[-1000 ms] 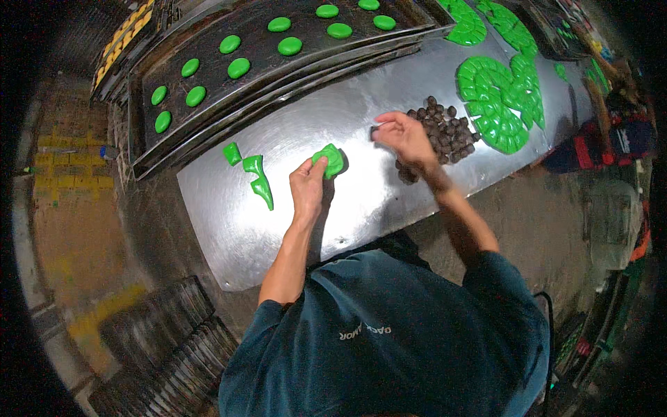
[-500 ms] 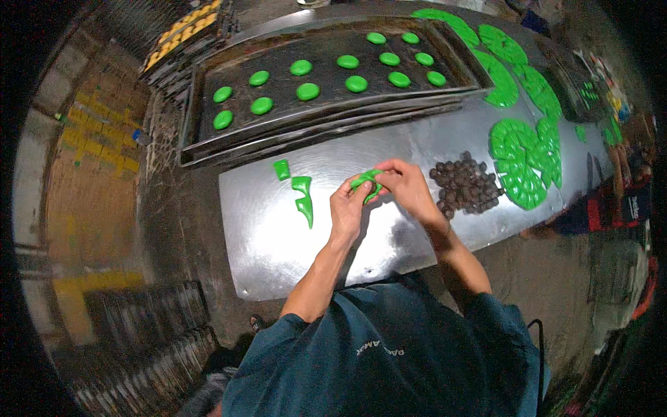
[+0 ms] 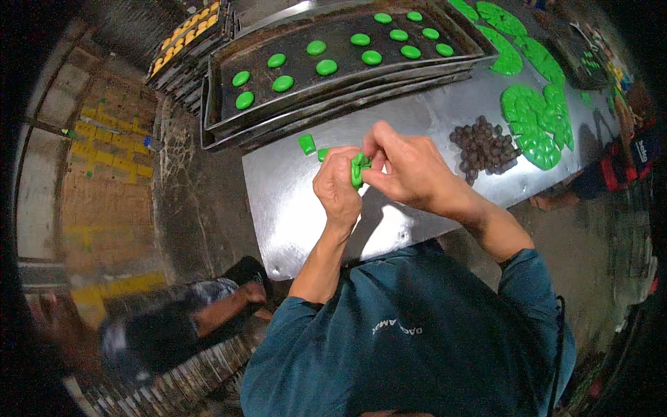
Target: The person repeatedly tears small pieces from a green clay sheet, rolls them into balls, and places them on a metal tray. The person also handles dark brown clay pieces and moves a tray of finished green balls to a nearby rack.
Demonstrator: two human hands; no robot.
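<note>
Green dough [image 3: 358,171] is between left hand [image 3: 338,183] and right hand [image 3: 411,167], both grips pinching it, long axis toward the table's [image 3: 281,205] near edge.

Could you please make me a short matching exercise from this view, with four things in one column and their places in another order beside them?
Things:
1. Green dough-like piece
2. Dark brown balls
3. Green rounds
4. Yellow pieces

Places:
A. Spaced apart on a dark tray
B. Clustered on the metal table, right of the hands
C. In the left hand, with fingers of the right hand on it
D. At the picture's upper left, beyond the table

Pairs: 1-C, 2-B, 3-A, 4-D
</note>
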